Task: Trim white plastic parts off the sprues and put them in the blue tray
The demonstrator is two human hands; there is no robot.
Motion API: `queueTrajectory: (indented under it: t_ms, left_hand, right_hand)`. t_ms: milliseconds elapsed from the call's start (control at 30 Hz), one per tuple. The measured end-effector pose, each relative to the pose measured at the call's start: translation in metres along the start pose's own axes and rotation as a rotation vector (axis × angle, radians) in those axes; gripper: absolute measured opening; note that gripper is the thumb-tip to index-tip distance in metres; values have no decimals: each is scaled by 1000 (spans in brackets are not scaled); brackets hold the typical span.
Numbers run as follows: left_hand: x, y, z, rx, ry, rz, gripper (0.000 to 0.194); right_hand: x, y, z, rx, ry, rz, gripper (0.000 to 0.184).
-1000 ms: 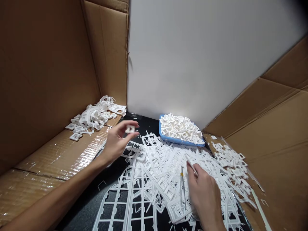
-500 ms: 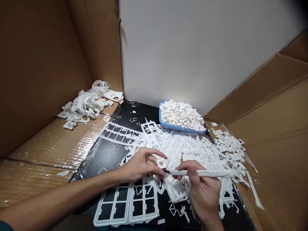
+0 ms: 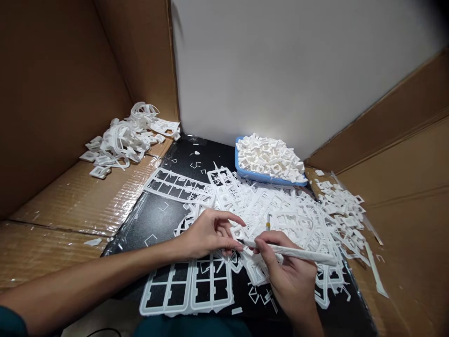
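Note:
Between the thumb and fingers of my left hand [image 3: 208, 236] is a small white square plastic frame [image 3: 238, 232] with an opening in its middle. My right hand [image 3: 289, 269] grips a slim, pen-like tool with a white-wrapped handle [image 3: 305, 254]. The tool's dark tip is at the lower edge of the small frame; whether it touches is too fine to tell. Beneath both hands spreads a heap of white plastic lattice scraps [image 3: 256, 206]. A thin tool with a yellow collar [image 3: 268, 224] sticks up just beyond my right hand.
A blue tray [image 3: 259, 177] heaped with small white frames stands at the back. White grid frames [image 3: 164, 304] lie along the near edge. More white pieces are piled on cardboard at left [image 3: 122, 140] and right [image 3: 340, 206]. Cardboard walls [image 3: 147, 56] flank the black table [image 3: 157, 224].
The tool in my right hand has tilted, its back end now lower and its tip angled up toward the small frame. My left hand keeps its hold. The whole view has shifted slightly.

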State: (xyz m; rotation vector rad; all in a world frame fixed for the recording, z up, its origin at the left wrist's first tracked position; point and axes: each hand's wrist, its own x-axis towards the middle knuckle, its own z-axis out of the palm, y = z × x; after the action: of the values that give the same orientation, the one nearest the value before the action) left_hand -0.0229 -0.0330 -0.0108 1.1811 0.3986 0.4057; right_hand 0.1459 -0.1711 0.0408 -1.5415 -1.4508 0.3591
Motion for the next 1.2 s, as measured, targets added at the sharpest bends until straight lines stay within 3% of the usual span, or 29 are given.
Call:
queueTrajectory:
  t_ms: [233, 600, 700, 800, 867, 933, 1000, 1067, 1133, 1200]
  left_hand:
    - [-2, -2, 2, 30, 91, 16, 51]
    - [-2, -4, 1, 40, 92, 20, 48]
    - [-2, -3, 1, 65, 114, 34, 46]
    - [-2, -1, 2, 88, 144, 56, 43]
    - [-2, -1, 1, 107, 160, 69, 42]
    - [-2, -1, 1, 135, 170, 80, 39]
    - [-2, -1, 1, 157, 179, 85, 36]
    - [-2, 0, 0, 161, 187, 76, 37]
    - [-2, 1, 1, 150, 191, 51, 41]
    - [-1, 2, 1, 135, 182, 23, 44]
  right_hand:
    - [-4, -5, 10, -119, 52, -137, 12]
    - [-3, -8, 19, -247, -129, -274, 10]
    - [8, 15, -19, -296, -83, -241, 12]
    - [29, 73, -101, -344, -3, -213, 21]
    - [39, 117, -155, -480, -38, -240, 18]
    - [43, 145, -189, -572, -48, -115, 18]
    - [40, 151, -198, -542, -54, 47, 23]
    - [37, 141, -187, -448, -140, 177, 27]
    - [37, 127, -168, -385, -294, 154, 33]
    - [39, 120, -149, -446, -465, 44, 45]
